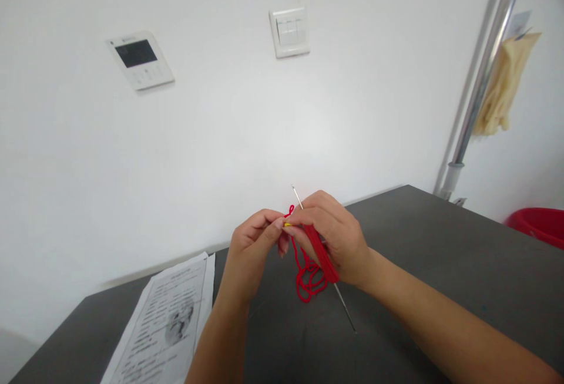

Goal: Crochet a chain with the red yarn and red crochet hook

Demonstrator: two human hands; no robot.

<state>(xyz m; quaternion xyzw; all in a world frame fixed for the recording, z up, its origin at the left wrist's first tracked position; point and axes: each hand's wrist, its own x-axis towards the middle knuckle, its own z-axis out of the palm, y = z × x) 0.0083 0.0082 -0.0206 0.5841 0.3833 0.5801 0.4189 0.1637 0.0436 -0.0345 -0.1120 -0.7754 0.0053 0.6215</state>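
both forearms are rising from the lower frame; left hand is pinching red yarn at centre, right hand is gripping a red-handled crochet hook angled up-left, likely keeping the strand taut. printed sheet is lying lower left; dark table is offering open room rightward.

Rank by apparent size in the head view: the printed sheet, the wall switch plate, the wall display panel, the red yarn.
1. Printed sheet, though it lies nearer the camera.
2. Wall display panel.
3. Red yarn and wall switch plate: too alike to rank; the yarn is nearer and partly hidden by the right hand.
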